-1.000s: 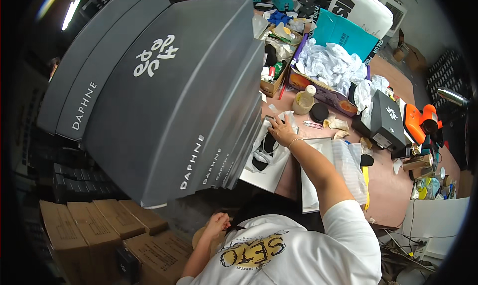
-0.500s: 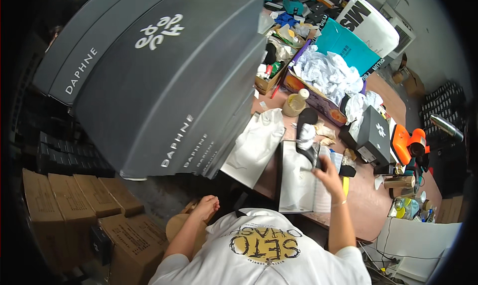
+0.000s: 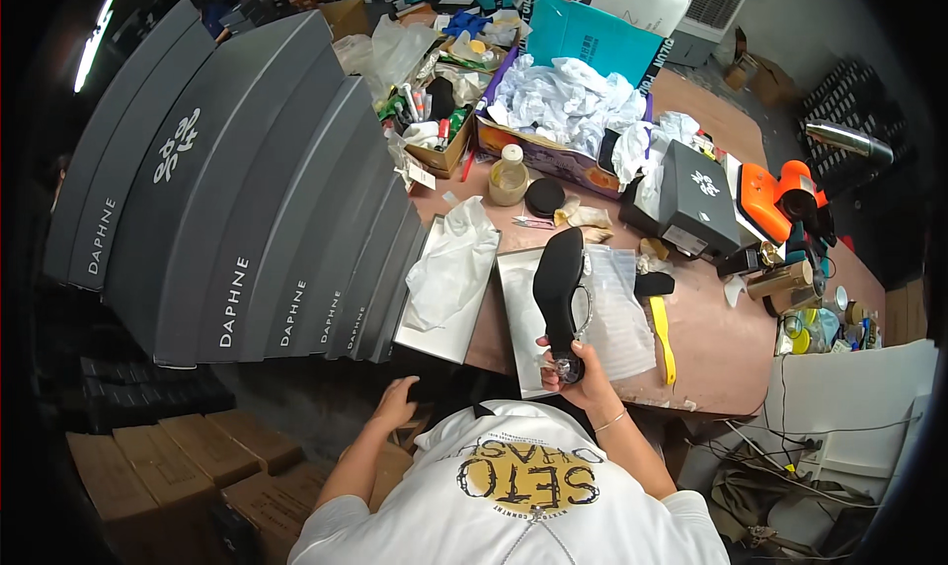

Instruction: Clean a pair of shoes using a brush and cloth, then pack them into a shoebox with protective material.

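Observation:
My right hand grips a black high-heeled sandal at its heel end. The sandal's sole faces up, its toe points away from me, and a sparkly strap shows along its right side. Beneath it lies an open shoe box with a pale lining. A translucent white wrapping sheet is spread just right of the sandal. My left hand hovers off the table's near edge with its fingers partly extended, holding nothing. Closest to it on the table is another open box part with crumpled white paper in it.
Dark grey shoe boxes tower at the left. A bottle of yellowish liquid, a black round lid and a carton of crumpled paper stand beyond. Rightward are a yellow tool, a closed grey shoe box and an orange device.
My right hand has taken hold of the sandal and brought it nearer, sole up. The left hand's fingers have loosened from a curl. The view has shifted, showing more boxes at left.

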Tool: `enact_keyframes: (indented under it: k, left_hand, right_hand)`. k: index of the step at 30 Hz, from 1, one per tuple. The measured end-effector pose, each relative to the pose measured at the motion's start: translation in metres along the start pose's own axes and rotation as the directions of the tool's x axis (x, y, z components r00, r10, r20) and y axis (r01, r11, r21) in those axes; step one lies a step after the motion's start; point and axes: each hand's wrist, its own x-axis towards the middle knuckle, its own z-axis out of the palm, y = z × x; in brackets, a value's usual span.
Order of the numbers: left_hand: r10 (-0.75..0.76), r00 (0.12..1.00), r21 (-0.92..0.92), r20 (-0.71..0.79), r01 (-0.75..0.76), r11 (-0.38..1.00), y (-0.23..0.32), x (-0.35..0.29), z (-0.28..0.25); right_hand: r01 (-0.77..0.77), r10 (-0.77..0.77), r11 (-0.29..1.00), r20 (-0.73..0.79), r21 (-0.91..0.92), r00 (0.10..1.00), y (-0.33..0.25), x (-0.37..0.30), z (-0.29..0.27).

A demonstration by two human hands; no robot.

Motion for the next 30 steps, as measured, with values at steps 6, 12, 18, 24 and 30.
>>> enact_keyframes:
  k: [6,12,18,24,30]
  left_hand:
    - [-0.223,0.901,-0.924,0.372,0.382,0.001,0.090,0.055,-0.036]
    - [-0.160,0.953,-0.966,0.257,0.251,-0.056,0.098,0.056,-0.043]
    - [-0.239,0.935,-0.941,0.262,0.192,-0.280,0.109,0.064,-0.037]
    - [-0.465,0.848,-0.945,0.256,0.117,-0.306,0.063,0.028,-0.019]
    - [-0.773,0.521,-0.930,0.362,0.138,-0.342,-0.015,-0.028,0.017]
  right_hand:
    - [-0.067,0.016,0.963,-0.194,-0.262,0.981,0.012,0.011,0.007]
    - [-0.024,-0.056,0.894,-0.165,-0.448,0.985,0.002,0.014,0.023]
    - [-0.065,-0.020,0.778,-0.128,-0.625,0.992,0.012,0.023,0.046]
    - [-0.103,-0.004,0.760,-0.164,-0.642,0.986,0.020,0.024,0.038]
    - [-0.150,0.044,0.778,-0.185,-0.610,0.982,0.029,0.030,0.043]
